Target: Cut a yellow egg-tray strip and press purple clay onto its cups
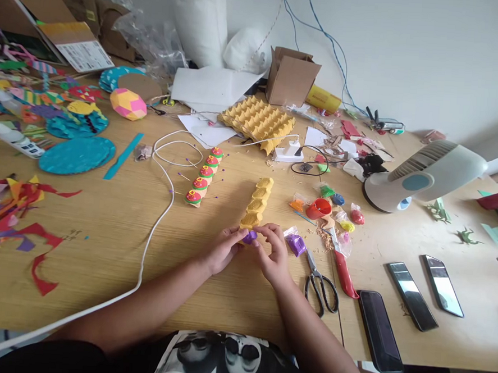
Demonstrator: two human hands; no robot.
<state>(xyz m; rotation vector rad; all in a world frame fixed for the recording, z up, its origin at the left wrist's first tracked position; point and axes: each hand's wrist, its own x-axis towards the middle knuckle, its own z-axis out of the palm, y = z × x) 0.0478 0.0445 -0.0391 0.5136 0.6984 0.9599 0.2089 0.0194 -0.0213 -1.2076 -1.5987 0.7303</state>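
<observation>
My left hand (225, 249) is closed around the near end of a yellow egg-carton strip (260, 201), which points away from me over the table. Purple clay (250, 237) covers the strip's nearest cup. The thumb and index finger of my right hand (273, 253) are bent around that clay and touch it. Just right of my right hand lies a bag of purple clay (296, 244). To the left stands a finished-looking strip (204, 176) with red and green clay tops and pins sticking out at its sides.
Scissors (322, 286), a red-handled knife (345, 274) and several phones (375, 329) lie at right. Beyond them are an orange cup (318, 209), bagged clay and a fan (422, 174). A white cable (146, 248) crosses the left side. An egg tray (257, 122) sits behind.
</observation>
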